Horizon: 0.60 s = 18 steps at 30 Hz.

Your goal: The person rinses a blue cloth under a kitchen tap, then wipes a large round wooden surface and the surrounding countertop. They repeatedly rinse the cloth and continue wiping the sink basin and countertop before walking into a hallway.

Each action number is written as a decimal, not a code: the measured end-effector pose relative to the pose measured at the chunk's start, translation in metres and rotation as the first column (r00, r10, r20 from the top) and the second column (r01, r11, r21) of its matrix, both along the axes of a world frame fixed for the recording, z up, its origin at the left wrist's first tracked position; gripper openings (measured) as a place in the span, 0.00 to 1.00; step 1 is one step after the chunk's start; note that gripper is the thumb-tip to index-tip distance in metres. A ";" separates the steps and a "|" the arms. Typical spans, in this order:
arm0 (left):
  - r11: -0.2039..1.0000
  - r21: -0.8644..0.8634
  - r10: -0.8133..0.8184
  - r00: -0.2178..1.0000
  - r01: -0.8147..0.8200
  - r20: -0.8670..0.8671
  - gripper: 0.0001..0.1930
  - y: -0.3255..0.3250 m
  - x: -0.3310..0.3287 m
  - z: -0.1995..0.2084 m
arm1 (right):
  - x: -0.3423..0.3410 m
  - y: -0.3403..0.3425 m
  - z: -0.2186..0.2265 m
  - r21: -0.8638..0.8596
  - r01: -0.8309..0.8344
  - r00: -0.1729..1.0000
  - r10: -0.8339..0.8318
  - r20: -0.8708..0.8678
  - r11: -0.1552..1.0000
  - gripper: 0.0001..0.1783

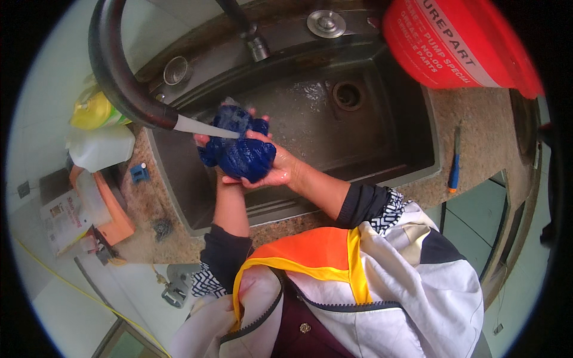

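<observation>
Both bare hands are curled around a wet, bunched, deep-blue cloth (248,161), holding it up over the left part of the sink. The right hand (283,169) grips it from the right, thumb over the top and fingers beneath, its skin wet. The left hand (202,140) is mostly hidden under the cloth; a few fingertips show around its edges, so it looks cupped against the bundle, though its full grip cannot be told. A pale stream of water (206,127) runs from a thick, curved black faucet (110,62) straight onto the cloth. Below lies a dark grey rectangular sink (286,143), its round drain opening (347,95) toward the far right. On the far ledge sit a short dark tap with a metal tip (258,48) and a round silver cap (326,24). Left of the sink, on the speckled brown stone counter (140,235), are a small blue plastic piece (139,173), a dark wiry scouring pad (161,228), an orange block-like object (112,209), a translucent white plastic jug (101,148) and a yellow bottle (92,110). On the right stand a large red plastic bucket (412,56) and, nearer the person, a slim tool with a blue handle (455,170)
</observation>
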<state>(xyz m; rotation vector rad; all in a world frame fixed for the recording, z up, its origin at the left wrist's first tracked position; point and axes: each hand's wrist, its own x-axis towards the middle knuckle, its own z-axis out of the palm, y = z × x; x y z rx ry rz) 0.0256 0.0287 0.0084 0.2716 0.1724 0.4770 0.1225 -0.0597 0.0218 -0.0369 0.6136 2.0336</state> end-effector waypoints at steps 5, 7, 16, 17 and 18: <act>0.989 0.135 0.128 0.826 -0.063 -0.549 0.13 0.030 0.007 0.022 | 0.013 -0.012 0.002 0.168 -0.073 0.955 0.020 0.297 0.983 0.42; 0.969 0.245 0.133 0.810 0.013 -0.571 0.11 0.039 0.008 0.027 | 0.018 -0.012 0.008 0.216 -0.162 0.827 0.013 0.562 0.963 0.43; 0.723 0.472 0.482 0.121 0.505 -0.868 0.11 0.045 0.028 0.011 | -0.003 0.022 -0.012 -0.143 -0.227 -0.436 0.031 0.899 0.963 0.39; 0.662 0.430 0.523 0.032 0.614 -0.852 0.22 0.044 0.031 0.003 | -0.010 0.022 -0.017 -0.133 -0.138 -0.475 0.053 0.879 0.981 0.35; 0.591 0.479 0.597 0.048 0.650 -0.801 0.22 0.044 0.033 -0.006 | -0.013 0.023 -0.022 -0.136 -0.153 -0.503 0.042 0.864 0.979 0.36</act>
